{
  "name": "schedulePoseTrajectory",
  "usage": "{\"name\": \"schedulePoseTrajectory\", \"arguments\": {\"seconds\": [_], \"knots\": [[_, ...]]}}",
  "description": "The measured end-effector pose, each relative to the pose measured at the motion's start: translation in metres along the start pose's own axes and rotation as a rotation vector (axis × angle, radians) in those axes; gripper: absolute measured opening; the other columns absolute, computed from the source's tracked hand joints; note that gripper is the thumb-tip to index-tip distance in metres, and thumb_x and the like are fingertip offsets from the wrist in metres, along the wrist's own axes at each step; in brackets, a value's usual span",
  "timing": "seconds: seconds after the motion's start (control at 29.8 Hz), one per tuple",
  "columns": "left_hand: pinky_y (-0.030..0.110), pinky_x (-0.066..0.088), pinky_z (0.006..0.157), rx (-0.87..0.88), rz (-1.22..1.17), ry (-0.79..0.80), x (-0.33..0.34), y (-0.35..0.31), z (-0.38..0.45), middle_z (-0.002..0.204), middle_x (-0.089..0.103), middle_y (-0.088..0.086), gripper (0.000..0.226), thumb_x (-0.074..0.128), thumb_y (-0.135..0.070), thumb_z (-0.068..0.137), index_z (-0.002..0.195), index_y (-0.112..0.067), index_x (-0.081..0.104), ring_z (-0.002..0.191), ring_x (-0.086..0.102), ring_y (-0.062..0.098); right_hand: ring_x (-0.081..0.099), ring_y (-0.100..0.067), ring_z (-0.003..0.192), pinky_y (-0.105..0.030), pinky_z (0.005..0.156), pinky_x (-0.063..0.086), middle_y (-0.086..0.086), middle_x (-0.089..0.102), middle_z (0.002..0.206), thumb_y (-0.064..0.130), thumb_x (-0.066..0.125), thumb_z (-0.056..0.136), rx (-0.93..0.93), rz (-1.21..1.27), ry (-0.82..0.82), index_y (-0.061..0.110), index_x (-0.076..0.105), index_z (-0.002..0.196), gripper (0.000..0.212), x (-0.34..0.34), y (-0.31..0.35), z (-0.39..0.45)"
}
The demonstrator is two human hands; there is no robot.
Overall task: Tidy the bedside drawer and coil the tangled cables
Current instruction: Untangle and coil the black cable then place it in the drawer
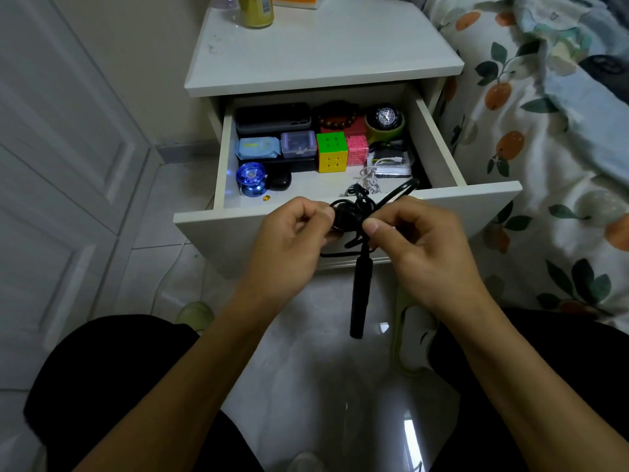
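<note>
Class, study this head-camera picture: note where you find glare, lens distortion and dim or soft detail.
Head view: glare streaks shine on the glossy floor tiles; wide-angle distortion bows the door panels and nightstand top; lighting is dim, so the black cable pinched by both hands shows little detail.

Your drawer (pixel 439 141) back is packed; front strip stays bare between the yo-yo (pixel 251 178) and white cable (pixel 372 177).

dim indoor | floor (pixel 340 386) glare | wide-angle edge bending | soft focus
</note>
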State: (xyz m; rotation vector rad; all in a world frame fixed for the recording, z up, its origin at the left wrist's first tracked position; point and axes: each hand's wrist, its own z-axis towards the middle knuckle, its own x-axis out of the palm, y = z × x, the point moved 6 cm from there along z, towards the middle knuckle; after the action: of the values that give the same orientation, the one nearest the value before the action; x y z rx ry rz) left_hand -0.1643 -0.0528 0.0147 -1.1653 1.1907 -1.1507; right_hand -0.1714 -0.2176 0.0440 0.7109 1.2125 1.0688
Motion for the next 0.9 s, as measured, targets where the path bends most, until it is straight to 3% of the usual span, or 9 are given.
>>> {"name": "schedulePoseTrajectory", "arguments": {"seconds": [0.07,0.13,0.23,0.37,0.47,0.6,0.74,0.84,0.9], "knots": [[0.042,0.059,0.082,0.105,0.129,0.001,-0.001,-0.005,-0.002,0.092,0.069,-0.004,0.015,0.056,-0.012,0.098,0.088,-0.003,0.06,0.087,0.07,0.025,0.064,-0.019,0.071,-0.028,0.073,0.051,-0.005,0.067,0.069,0.012,0.064,0.092,0.135,0.113,-0.017,0.009,0.068,0.076,0.017,-0.001,-0.008,0.001],[0.035,0.06,0.081,0.143,0.142,0.001,-0.002,-0.006,-0.002,0.091,0.069,-0.005,0.014,0.057,-0.01,0.097,0.086,-0.002,0.059,0.085,0.071,0.016,0.065,-0.017,0.07,-0.029,0.078,0.054,-0.005,0.067,0.066,0.01,0.062,0.093,0.207,0.203,0.007,0.005,0.067,0.076,0.019,0.001,-0.012,0.002],[0.038,0.059,0.082,0.168,0.137,0.023,-0.009,-0.007,-0.001,0.096,0.071,0.001,0.013,0.056,-0.007,0.097,0.084,-0.008,0.058,0.088,0.072,0.018,0.061,-0.014,0.063,-0.025,0.07,0.057,-0.003,0.065,0.064,0.007,0.058,0.094,0.29,0.433,0.053,0.007,0.066,0.069,0.026,0.005,-0.016,0.003],[0.026,0.059,0.075,0.118,0.078,0.084,-0.011,-0.003,0.0,0.09,0.075,-0.003,0.018,0.051,-0.006,0.099,0.084,-0.012,0.058,0.089,0.073,0.014,0.056,-0.014,0.062,-0.026,0.07,0.053,0.0,0.062,0.068,0.018,0.058,0.091,0.357,0.719,0.114,0.017,0.069,0.061,0.032,0.006,-0.018,0.003],[0.023,0.058,0.073,0.04,0.032,0.048,-0.012,0.003,-0.001,0.089,0.075,-0.003,0.019,0.052,-0.007,0.098,0.083,-0.011,0.061,0.087,0.073,0.014,0.061,-0.017,0.066,-0.033,0.076,0.056,0.0,0.06,0.069,0.022,0.057,0.094,0.42,0.784,0.059,0.012,0.067,0.073,0.025,0.003,-0.024,0.003],[0.027,0.058,0.078,0.033,0.159,-0.032,-0.023,0.008,0.003,0.092,0.072,-0.01,0.017,0.058,-0.009,0.095,0.08,-0.006,0.066,0.089,0.07,0.01,0.07,-0.02,0.071,-0.032,0.073,0.06,0.0,0.058,0.064,0.025,0.049,0.101,0.523,0.752,-0.03,0.007,0.062,0.088,0.026,0.004,-0.035,0.002],[0.014,0.053,0.071,0.064,0.299,-0.029,-0.026,0.004,0.001,0.081,0.072,-0.019,0.021,0.059,-0.02,0.095,0.075,-0.018,0.064,0.076,0.067,-0.002,0.071,-0.023,0.07,-0.03,0.062,0.06,-0.005,0.063,0.064,0.02,0.053,0.1,0.587,0.617,-0.018,0.005,0.061,0.088,0.021,0.006,-0.039,-0.004],[0.038,0.06,0.073,0.016,0.383,-0.03,-0.028,0.006,0.001,0.081,0.074,-0.007,0.021,0.057,-0.028,0.097,0.078,-0.018,0.062,0.079,0.07,0.016,0.071,-0.023,0.07,-0.029,0.064,0.06,-0.01,0.07,0.072,0.022,0.057,0.098,0.592,0.401,0.077,0.002,0.066,0.085,0.025,0.008,-0.041,-0.009],[0.03,0.058,0.069,0.019,0.463,-0.03,-0.028,0.005,-0.001,0.081,0.072,0.002,0.025,0.056,-0.032,0.097,0.081,-0.013,0.062,0.071,0.066,0.013,0.072,-0.023,0.075,-0.028,0.068,0.06,-0.009,0.074,0.08,0.025,0.058,0.097,0.567,0.242,0.135,0.002,0.069,0.085,0.028,0.011,-0.04,-0.011]]}}
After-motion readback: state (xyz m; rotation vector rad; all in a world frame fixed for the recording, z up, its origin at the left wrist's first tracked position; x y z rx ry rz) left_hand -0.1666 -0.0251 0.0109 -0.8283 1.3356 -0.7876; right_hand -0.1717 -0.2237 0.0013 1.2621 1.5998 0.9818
